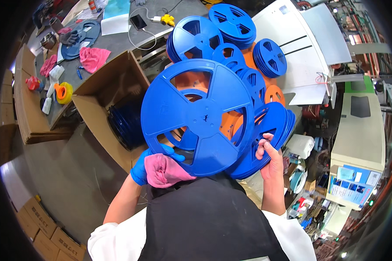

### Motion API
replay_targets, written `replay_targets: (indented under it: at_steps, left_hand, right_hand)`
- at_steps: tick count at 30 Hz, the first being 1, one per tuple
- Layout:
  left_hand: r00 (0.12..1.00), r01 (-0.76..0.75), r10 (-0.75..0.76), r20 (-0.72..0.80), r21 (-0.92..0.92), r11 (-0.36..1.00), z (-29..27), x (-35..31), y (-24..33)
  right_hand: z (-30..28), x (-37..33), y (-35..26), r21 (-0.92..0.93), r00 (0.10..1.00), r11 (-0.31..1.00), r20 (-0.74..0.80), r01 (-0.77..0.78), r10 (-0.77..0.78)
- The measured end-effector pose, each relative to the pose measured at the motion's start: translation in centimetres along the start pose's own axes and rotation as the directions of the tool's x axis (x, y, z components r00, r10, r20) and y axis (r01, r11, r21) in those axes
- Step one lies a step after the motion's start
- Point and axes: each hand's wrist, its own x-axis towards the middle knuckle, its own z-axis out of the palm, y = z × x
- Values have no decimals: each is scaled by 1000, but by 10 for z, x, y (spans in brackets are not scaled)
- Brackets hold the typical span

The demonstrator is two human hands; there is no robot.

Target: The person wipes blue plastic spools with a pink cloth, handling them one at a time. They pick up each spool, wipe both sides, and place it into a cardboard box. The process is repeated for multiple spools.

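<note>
A large blue plastic reel (pixel 204 117) with wide cut-out windows is tilted up in front of me. My left hand (pixel 143 168), in a blue glove, grips its lower left rim. A pink cloth (pixel 165 170) is bunched in that same hand against the reel's edge. My bare right hand (pixel 270 157) is beside a stack of blue reels (pixel 272 126) on the right, its fingers loosely curled and apart over the outer edge. Whether those fingertips touch the stack I cannot tell. The big reel covers part of the stack.
On the left stands an open cardboard box (pixel 102 126) with dark blue reels inside. More blue reel stacks (pixel 233 24) rest on an orange surface beyond. A grey workbench (pixel 117 41) carries a phone, cloths and a yellow-orange bottle. Cartons (pixel 41 217) lie lower left.
</note>
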Motion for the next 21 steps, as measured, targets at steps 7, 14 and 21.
replay_targets:
  at_steps: [7,14,21]
  left_hand:
    - [998,-32,49,-34,378,925,-41,51,-21]
    - [907,420,-420,-15,31,907,-163,136,-64]
    - [775,338,-135,-618,225,914,-205,111,-96]
  right_hand:
    - [-17,-1,12,-26,985,997,-153,76,-79]
    - [-31,-13,10,-19,992,999,-125,-32,30]
    - [-40,-18,-4,208,999,978,-25,34,-29]
